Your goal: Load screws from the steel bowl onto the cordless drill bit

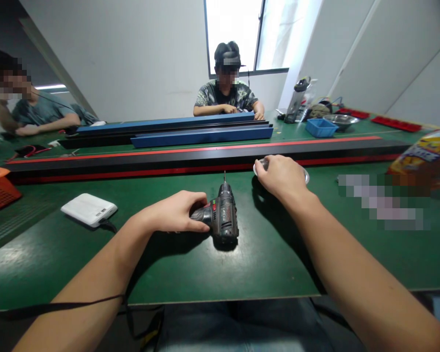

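My left hand [181, 211] is wrapped round the grip of a black cordless drill [225, 222]. The drill lies on its side on the green table, its thin bit pointing away from me. To the right, my right hand [282, 173] is curled over a small round metal dish [306, 176], whose shiny rim shows on both sides of the hand. The fingertips are hidden, so I cannot make out what they grip. Just beyond both hands runs a long black bar with red stripes [161, 164].
A white power bank [89, 209] with a cable and an orange basket [0, 189] are at left. Blue bars [201, 137] lie farther back, before a seated person [225, 93]. At right stand a blue tray [320, 128], a steel bowl [341, 121] and a yellow snack bag [425, 159].
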Tool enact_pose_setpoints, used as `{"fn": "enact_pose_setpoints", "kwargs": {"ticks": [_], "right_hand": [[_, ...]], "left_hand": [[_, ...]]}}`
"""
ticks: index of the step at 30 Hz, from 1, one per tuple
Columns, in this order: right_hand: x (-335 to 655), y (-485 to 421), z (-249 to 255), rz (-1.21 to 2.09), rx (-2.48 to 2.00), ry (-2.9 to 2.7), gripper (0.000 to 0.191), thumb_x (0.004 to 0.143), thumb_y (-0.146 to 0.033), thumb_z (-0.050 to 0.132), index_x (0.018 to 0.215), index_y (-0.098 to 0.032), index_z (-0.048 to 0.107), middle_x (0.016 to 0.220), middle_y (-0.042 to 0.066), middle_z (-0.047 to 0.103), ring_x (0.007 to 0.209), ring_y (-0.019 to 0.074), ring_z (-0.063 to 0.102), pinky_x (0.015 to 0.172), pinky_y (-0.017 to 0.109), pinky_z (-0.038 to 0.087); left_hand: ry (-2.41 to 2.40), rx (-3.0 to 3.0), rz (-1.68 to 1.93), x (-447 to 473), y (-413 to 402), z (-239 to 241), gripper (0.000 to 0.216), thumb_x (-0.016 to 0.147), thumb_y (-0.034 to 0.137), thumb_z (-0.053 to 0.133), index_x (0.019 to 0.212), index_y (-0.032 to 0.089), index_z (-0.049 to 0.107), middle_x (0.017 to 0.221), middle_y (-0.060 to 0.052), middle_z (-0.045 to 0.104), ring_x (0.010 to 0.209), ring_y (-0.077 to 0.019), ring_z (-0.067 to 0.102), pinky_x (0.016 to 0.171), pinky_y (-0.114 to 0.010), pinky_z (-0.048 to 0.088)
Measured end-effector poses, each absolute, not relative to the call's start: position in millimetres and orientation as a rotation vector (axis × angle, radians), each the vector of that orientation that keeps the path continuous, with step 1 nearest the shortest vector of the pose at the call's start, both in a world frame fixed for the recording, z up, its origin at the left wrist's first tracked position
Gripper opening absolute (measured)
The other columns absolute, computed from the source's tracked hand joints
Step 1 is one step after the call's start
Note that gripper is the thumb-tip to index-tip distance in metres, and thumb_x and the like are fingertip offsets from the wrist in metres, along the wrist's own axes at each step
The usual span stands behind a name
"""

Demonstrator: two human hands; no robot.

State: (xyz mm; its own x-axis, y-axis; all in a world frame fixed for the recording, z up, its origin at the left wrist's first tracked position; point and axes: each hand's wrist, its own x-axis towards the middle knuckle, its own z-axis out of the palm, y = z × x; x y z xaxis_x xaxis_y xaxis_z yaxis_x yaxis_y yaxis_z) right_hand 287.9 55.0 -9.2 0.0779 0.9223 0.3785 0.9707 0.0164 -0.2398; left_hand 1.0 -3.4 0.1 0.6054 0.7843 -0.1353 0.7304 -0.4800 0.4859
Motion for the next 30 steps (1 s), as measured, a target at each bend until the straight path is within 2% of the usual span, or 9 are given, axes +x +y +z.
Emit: {"fn": "enact_pose_setpoints", "kwargs": {"ticks": [5, 11, 17, 30], "right_hand": [[298, 60, -10, -0.106, -2.131, -1.801, 0.054, 0.098, -0.056, 0.052, 0.111, -0.011, 0.079, 0.108, 0.027, 0.077, 0.102, 0.0392, 0.074, 0.092, 0.047, 0.054], [300, 64, -17, -0.042, -2.185, -1.866, 0.065, 0.098, -0.063, 0.047, 0.106, -0.008, 0.080, 0.107, 0.029, 0.076, 0.104, 0.0388, 0.074, 0.095, 0.048, 0.054], [297, 64, -19, 0.066, -2.234, -1.894, 0.080, 0.100, -0.070, 0.037, 0.110, -0.003, 0.079, 0.112, 0.033, 0.074, 0.106, 0.0414, 0.073, 0.097, 0.052, 0.054], [298, 65, -21, 0.182, -2.177, -1.965, 0.083, 0.101, -0.073, 0.033, 0.107, -0.005, 0.081, 0.111, 0.033, 0.074, 0.107, 0.0408, 0.073, 0.100, 0.052, 0.052]], "left_hand": [[1.172, 2.322, 0.114, 2, -6, 1, 0.041, 0.074, 0.050, 0.081, 0.095, 0.021, 0.060, 0.086, 0.002, 0.064, 0.074, -0.0163, 0.057, 0.063, -0.027, 0.040], [1.173, 2.313, 0.125, 3, -7, 2, 0.040, 0.073, 0.049, 0.081, 0.095, 0.021, 0.062, 0.087, 0.001, 0.065, 0.074, -0.0166, 0.057, 0.063, -0.027, 0.040], [1.176, 2.333, 0.112, 4, -8, 2, 0.040, 0.074, 0.049, 0.080, 0.095, 0.021, 0.061, 0.087, 0.002, 0.065, 0.074, -0.0168, 0.057, 0.063, -0.027, 0.040], [1.190, 2.342, 0.119, 4, -9, 3, 0.039, 0.074, 0.049, 0.079, 0.093, 0.022, 0.061, 0.086, 0.001, 0.065, 0.073, -0.0172, 0.057, 0.063, -0.027, 0.040]]}}
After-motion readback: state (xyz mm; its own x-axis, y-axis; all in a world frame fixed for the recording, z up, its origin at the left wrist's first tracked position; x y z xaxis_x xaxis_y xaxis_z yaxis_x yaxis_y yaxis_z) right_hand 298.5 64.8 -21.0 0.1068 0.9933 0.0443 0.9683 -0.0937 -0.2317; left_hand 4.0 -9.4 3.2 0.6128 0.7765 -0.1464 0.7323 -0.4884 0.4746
